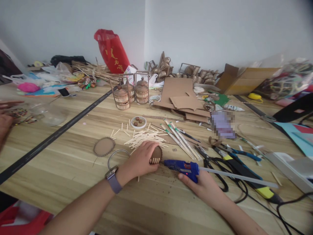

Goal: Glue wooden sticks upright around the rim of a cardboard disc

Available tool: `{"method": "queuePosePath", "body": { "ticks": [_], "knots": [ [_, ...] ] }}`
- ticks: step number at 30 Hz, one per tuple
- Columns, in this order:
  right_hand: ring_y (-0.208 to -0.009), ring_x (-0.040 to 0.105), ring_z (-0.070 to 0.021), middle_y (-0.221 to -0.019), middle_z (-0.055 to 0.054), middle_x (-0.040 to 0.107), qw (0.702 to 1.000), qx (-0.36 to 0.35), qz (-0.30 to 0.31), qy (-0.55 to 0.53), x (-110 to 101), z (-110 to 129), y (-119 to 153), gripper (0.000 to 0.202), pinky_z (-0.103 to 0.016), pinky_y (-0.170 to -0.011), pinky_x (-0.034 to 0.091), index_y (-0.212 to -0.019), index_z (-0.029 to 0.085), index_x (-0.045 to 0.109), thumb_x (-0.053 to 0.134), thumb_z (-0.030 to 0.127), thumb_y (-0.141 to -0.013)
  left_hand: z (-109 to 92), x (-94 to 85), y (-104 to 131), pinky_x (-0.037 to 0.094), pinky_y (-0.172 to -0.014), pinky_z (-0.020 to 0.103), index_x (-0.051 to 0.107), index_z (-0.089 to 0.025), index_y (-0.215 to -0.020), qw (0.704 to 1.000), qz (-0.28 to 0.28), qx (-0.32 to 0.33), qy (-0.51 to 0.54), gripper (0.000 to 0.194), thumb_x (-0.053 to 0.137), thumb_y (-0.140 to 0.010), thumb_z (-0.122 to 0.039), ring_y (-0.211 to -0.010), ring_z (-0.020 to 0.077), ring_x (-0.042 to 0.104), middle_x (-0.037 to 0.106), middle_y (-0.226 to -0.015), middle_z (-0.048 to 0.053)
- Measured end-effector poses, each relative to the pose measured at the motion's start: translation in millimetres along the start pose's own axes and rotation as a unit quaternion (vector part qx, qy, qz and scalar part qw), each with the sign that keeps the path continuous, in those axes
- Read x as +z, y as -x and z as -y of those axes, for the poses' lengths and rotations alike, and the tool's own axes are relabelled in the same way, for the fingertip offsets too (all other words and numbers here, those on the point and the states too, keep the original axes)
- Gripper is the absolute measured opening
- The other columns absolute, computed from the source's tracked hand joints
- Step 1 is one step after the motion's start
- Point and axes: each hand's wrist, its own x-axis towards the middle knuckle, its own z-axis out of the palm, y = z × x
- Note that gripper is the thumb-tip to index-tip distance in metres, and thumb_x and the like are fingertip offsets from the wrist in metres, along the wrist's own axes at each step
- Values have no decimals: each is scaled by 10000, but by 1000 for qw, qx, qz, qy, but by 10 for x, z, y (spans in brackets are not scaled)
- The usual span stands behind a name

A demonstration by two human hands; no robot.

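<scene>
our left forearm [83, 202] lies closest, down at seven o'clock, and our left hand [141, 160] is clamped on the brown disc [157, 152], sitting at that hand's two o'clock; our right hand [205, 187] grips the blue glue gun [182, 166], nozzle [164, 162] at the disc's four o'clock, contact too small to tell.

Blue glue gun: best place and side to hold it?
By its handle, probably from the near right, as the right hand does: the nozzle points left at the round piece and the glue stick juts out behind.
</scene>
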Motion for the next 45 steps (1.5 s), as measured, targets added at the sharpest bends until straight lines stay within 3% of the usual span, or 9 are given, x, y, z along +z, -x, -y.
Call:
{"method": "queuePosePath", "body": {
  "ticks": [16,20,27,32,38,45],
  "knots": [
    [-745,662,-254,-809,-70,741,1000,-3,0,-7,12,-13,4,376,-374,-766,543,-887,201,701,461,490,-860,1,-1,3,352,-1101,485,405,-183,-1326,1000,3,0,-2,674,659,-702,-168,-1292,292,413,494,-1363,134],
    [-780,668,-263,-875,-82,751,1000,-4,-2,-10,15,-28,9,390,-380,-782,538,-969,197,701,467,488,-860,12,6,-1,352,-1103,484,411,-182,-1322,1000,0,-1,0,675,664,-697,-170,-1291,291,414,497,-1360,130],
    [-722,671,-259,-811,-83,745,1000,-3,-1,-2,23,-51,4,386,-390,-748,543,-900,193,694,461,499,-864,3,6,-10,353,-1101,487,412,-176,-1325,1000,2,3,2,679,670,-697,-169,-1287,294,418,498,-1361,134],
    [-781,682,-269,-889,-104,745,1000,-10,-4,11,28,-63,13,407,-372,-731,538,-943,179,692,448,497,-870,7,3,-1,356,-1099,488,419,-177,-1321,1000,0,1,6,680,678,-692,-166,-1286,297,421,503,-1356,134],
    [-714,686,-254,-802,-79,748,999,-1,1,36,18,-38,29,414,-344,-678,539,-899,194,711,426,493,-870,19,14,3,363,-1092,490,407,-196,-1327,1000,-4,6,-3,677,667,-703,-176,-1283,292,427,503,-1356,123],
    [-837,703,-282,-883,-107,753,997,-12,-49,63,36,-44,68,369,-349,-722,551,-888,203,706,473,485,-843,14,12,0,361,-1096,480,413,-185,-1320,1000,-4,5,-6,676,662,-691,-176,-1285,290,424,503,-1353,127]
  ]
}}
